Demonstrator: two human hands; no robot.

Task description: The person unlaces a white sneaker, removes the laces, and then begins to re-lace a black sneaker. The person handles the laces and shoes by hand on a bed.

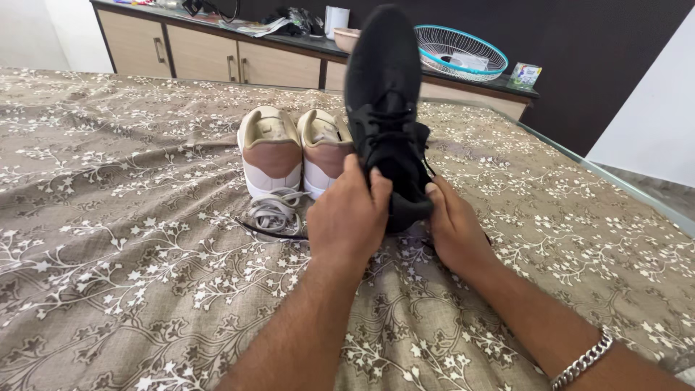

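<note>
A black sneaker (384,94) stands tipped up on its heel at the centre of the bed, toe pointing away and upward. My left hand (347,217) grips its heel and collar from the left, fingers wrapped over the opening. On the right side, my right hand (452,228) holds the heel, thumb against the shoe. A silver chain bracelet (583,360) is on my right wrist. Just left of the black sneaker sit two white-and-pink shoes (293,148) side by side, heels toward me. Loose grey laces (275,210) lie in a heap in front of them.
The bed cover (123,246) is grey-brown with a white floral print. Behind the bed runs a low cabinet (217,61) with a dark top carrying clutter, a white cup (336,18) and a teal wire fan guard (460,51). The bed's right edge (622,185) drops to the floor.
</note>
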